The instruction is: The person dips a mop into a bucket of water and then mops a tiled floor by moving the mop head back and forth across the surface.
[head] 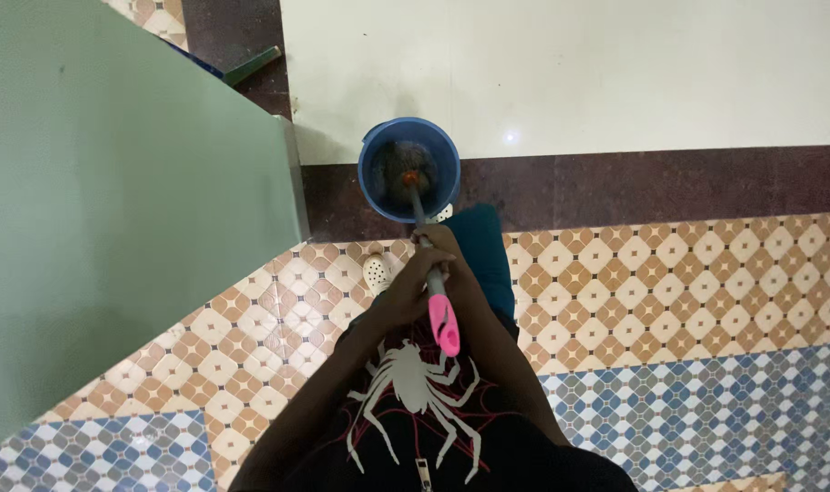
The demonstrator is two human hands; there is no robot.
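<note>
While I'm standing on the patterned tile floor (pixel 707 301), both my hands are wrapped around the mop handle (pixel 430 284), so neither one is open. My right hand (pixel 436 244) is closed on the shaft higher up toward the bucket, and my left hand (pixel 406 290) grips it just below, nearly touching the right. The pink end of the handle (pixel 445 325) sticks out past my fists, right over the spider print on my black shirt (pixel 415 392). The mop head (pixel 406 169) sits down inside the blue bucket (pixel 375 187), which stands on the dark strip of floor just ahead of my feet. One white clog (pixel 377 271) pokes out beside my left arm. A big pale green panel (pixel 114 200) fills the whole left side, near the bucket but not touching it.
</note>
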